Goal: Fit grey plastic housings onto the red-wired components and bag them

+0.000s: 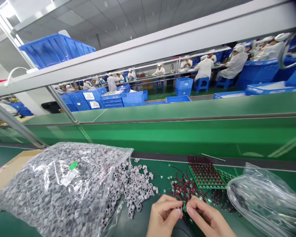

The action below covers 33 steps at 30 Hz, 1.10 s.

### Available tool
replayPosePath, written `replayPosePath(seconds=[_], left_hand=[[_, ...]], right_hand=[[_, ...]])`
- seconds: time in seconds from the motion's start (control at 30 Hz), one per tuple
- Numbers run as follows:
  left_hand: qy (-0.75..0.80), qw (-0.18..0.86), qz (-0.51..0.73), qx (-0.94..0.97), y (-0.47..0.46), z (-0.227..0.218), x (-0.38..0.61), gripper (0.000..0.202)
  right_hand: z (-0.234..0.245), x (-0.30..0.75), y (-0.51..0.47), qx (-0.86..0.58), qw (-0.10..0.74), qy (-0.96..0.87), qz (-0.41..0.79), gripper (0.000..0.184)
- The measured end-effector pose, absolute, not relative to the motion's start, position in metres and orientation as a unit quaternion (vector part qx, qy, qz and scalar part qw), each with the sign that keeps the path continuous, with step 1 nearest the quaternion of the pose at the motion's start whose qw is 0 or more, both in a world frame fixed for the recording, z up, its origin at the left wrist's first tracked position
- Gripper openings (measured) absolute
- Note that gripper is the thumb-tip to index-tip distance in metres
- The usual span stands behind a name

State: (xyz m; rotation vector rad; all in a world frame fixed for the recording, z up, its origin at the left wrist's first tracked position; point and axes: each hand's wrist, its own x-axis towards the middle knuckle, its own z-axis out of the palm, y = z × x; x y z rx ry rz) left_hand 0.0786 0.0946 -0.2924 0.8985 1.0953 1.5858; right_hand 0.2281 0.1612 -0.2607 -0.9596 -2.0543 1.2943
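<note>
My left hand point(164, 215) and right hand point(207, 217) pinch narrowly together on a small gray sleeve point(180, 210) and a red-wired piece point(184, 207) near the counter's point(160, 176) front edge, keeping them steady, with the bag of sleeves point(39, 194) and loose sleeves point(138, 187) within easy reach on my left.

Loose gray sleeves point(138, 187) hem the left hand point(164, 215), a plastic bag point(263, 200) the right hand point(207, 217).
</note>
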Motion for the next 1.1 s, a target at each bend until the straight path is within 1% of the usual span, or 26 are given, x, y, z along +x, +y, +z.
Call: replayPosePath(seconds=[0.13,0.23,0.3,0.43,0.5,0.67,0.77,0.9,1.0,1.1], left_hand=[[0.462,0.483,0.671,0.319,0.094,-0.3,0.079,0.046],[0.476,0.488,0.663,0.31,0.094,-0.297,0.077,0.042],[0.48,0.512,0.643,0.306,0.095,-0.29,0.076,0.043],[0.488,0.552,0.616,0.278,0.095,-0.279,0.075,0.056],[0.492,0.554,0.616,0.268,0.095,-0.278,0.076,0.058],[0.482,0.555,0.612,0.291,0.094,-0.285,0.076,0.055],[0.482,0.526,0.624,0.319,0.093,-0.292,0.078,0.053],[0.488,0.481,0.631,0.365,0.092,-0.299,0.081,0.042],[0.484,0.474,0.626,0.386,0.091,-0.301,0.081,0.038],[0.489,0.475,0.619,0.39,0.092,-0.302,0.081,0.036]], right_hand=[[-0.261,0.228,0.159,-0.358,0.256,-0.758,0.481,0.037],[-0.26,0.226,0.159,-0.359,0.253,-0.766,0.469,0.038],[-0.258,0.226,0.159,-0.359,0.251,-0.769,0.465,0.039],[-0.256,0.225,0.158,-0.354,0.241,-0.77,0.472,0.039],[-0.255,0.225,0.158,-0.351,0.245,-0.771,0.471,0.039],[-0.257,0.223,0.159,-0.369,0.244,-0.764,0.469,0.037],[-0.257,0.223,0.159,-0.388,0.219,-0.748,0.492,0.039],[-0.256,0.22,0.159,-0.406,0.172,-0.726,0.527,0.043],[-0.258,0.22,0.159,-0.414,0.158,-0.721,0.533,0.045],[-0.266,0.22,0.158,-0.417,0.162,-0.723,0.526,0.043]])
